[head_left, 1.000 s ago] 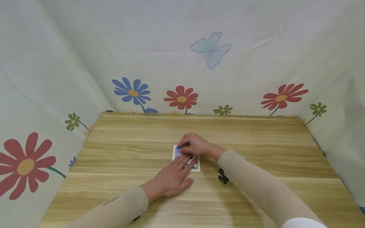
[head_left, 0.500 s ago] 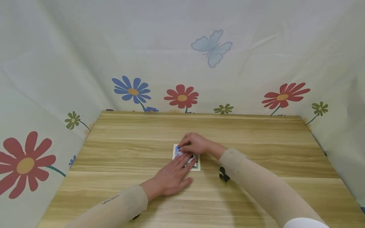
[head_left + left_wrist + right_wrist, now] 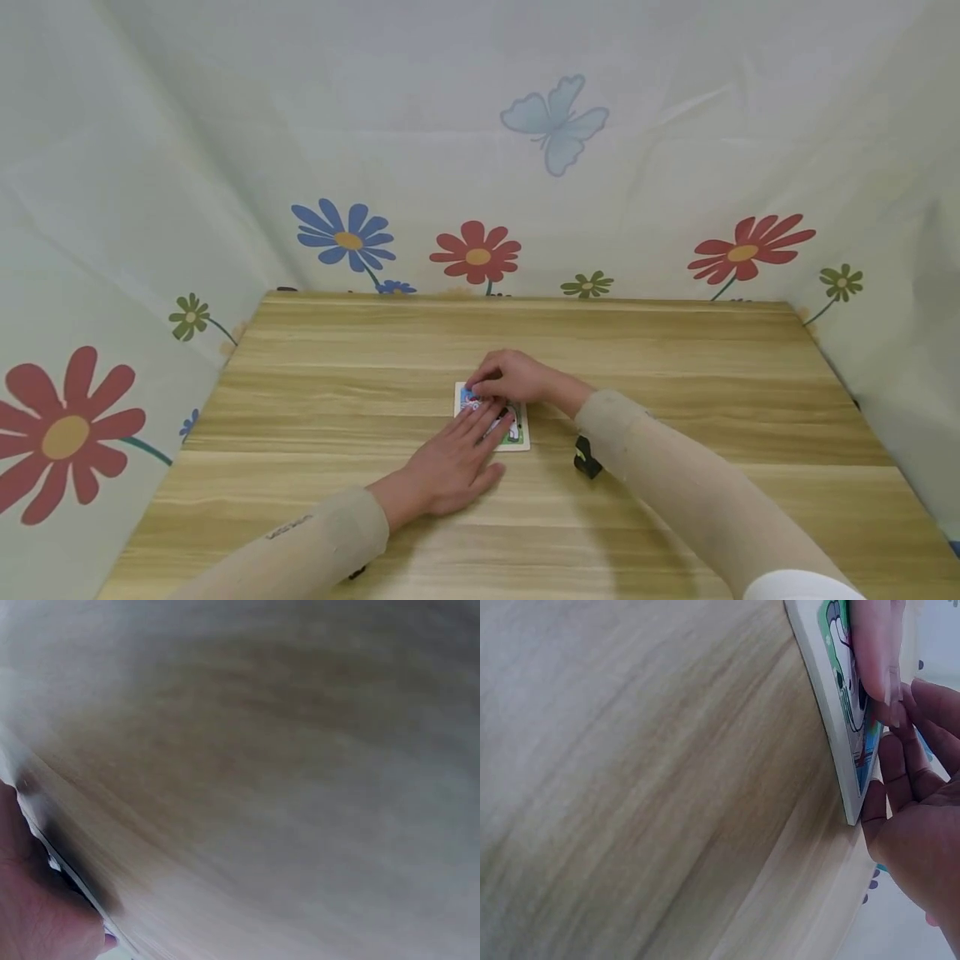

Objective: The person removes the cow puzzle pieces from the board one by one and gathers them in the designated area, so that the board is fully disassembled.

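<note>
A small white-framed picture board (image 3: 517,444) lies flat on the wooden table in the head view. Its cartoon picture has blue, green, white and black parts, some covered by my hands. My left hand (image 3: 453,467) rests across it with fingers extended over the picture. At the far edge and upper left corner, my right hand (image 3: 513,377) curls its fingers and thumb onto the board; whether a separate piece is between them is hidden. In the right wrist view the right hand (image 3: 922,817) meets the left fingertips (image 3: 874,652) over the picture. The left wrist view shows only part of a hand (image 3: 45,907).
A wood-grain table (image 3: 337,350) spreads around the board. White cloth (image 3: 420,108) printed with flowers and a butterfly hangs behind and at both sides. A black wrist fitting (image 3: 587,457) sits under the right forearm.
The board has shifted very slightly under the hands, and a bit of red shows between the fingers. Both hands stay in nearly the same place.
</note>
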A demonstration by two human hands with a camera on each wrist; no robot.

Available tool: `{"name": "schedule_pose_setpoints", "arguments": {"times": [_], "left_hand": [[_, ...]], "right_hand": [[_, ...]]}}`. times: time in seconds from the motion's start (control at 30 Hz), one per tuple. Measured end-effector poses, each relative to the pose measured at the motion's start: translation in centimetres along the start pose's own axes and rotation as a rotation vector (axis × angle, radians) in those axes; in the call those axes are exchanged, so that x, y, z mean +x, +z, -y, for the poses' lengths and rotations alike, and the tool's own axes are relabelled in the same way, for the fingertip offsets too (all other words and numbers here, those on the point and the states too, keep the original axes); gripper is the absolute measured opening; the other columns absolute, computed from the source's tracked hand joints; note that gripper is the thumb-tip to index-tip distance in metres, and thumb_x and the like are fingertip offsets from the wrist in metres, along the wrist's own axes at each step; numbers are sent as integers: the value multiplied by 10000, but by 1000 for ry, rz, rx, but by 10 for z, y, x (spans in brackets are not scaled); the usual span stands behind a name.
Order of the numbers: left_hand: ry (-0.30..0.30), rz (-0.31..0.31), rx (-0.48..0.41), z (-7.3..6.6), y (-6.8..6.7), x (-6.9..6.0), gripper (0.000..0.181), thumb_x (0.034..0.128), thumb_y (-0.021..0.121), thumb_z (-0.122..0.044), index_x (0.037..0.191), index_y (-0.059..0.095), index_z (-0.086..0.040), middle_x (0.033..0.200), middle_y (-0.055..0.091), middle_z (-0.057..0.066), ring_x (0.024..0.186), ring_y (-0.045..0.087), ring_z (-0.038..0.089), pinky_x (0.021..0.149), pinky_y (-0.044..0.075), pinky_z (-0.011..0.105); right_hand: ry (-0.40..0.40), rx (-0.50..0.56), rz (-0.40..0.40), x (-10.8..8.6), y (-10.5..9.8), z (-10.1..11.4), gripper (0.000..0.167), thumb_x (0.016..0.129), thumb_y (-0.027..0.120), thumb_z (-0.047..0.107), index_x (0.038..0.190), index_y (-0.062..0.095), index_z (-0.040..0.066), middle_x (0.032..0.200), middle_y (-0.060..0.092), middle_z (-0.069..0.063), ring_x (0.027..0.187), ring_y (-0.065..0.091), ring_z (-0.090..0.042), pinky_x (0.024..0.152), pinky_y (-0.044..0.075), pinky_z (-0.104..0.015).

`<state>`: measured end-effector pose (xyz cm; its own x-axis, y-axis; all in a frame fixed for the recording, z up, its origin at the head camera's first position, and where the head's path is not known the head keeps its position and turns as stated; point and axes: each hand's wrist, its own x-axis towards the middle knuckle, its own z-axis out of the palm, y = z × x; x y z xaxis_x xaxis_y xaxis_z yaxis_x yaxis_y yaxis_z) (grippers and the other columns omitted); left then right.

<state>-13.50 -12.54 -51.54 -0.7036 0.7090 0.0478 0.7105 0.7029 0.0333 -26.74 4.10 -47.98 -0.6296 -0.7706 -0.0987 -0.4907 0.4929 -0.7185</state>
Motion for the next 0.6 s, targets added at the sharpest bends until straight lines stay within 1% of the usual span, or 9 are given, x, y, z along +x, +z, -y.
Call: {"name": "schedule_pose_setpoints", "arguments": {"times": [0.2,0.27,0.4,0.47,0.53,0.6], "left_hand": [[7,-4,-4,0,-2,0,633,1009,287,-402,1514,154,-45,1567,38,170,1430,65,299,1138,146,446],[10,-3,-5,1,-2,0,624,1010,296,-389,1513,164,-45,1567,37,167,1429,70,301,1136,152,447],[11,-2,-9,1,-3,0,600,1015,299,-366,1512,180,-51,1568,30,154,1430,71,295,1138,152,438],[11,-2,-5,1,-5,0,594,1016,299,-361,1511,186,-52,1567,33,150,1430,75,292,1139,152,432],[8,-2,2,1,-6,0,591,1017,297,-359,1509,191,-50,1567,50,151,1429,81,289,1139,155,427],[1,1,0,0,-7,-1,593,1017,292,-359,1508,187,-44,1567,67,151,1430,84,285,1139,155,424]], "right_hand": [[8,-18,0,1,1,2,189,930,609,186,1056,734,121,964,618,64,894,545,-94,829,458,-267],[-22,-43,-2,0,1,2,187,930,607,172,1053,734,110,962,625,56,894,547,-94,832,457,-267],[-110,-115,-14,0,0,4,179,926,609,146,1036,738,87,962,645,27,903,561,-101,846,460,-275],[-135,-140,-13,-1,-1,5,179,925,610,144,1034,738,81,969,653,17,910,567,-105,855,462,-280],[-128,-141,-10,-1,-2,5,183,926,609,150,1040,737,83,975,652,17,913,568,-104,855,464,-280],[-97,-132,-7,-2,-2,5,190,929,608,164,1050,736,94,981,644,29,912,564,-95,852,465,-273]]}}
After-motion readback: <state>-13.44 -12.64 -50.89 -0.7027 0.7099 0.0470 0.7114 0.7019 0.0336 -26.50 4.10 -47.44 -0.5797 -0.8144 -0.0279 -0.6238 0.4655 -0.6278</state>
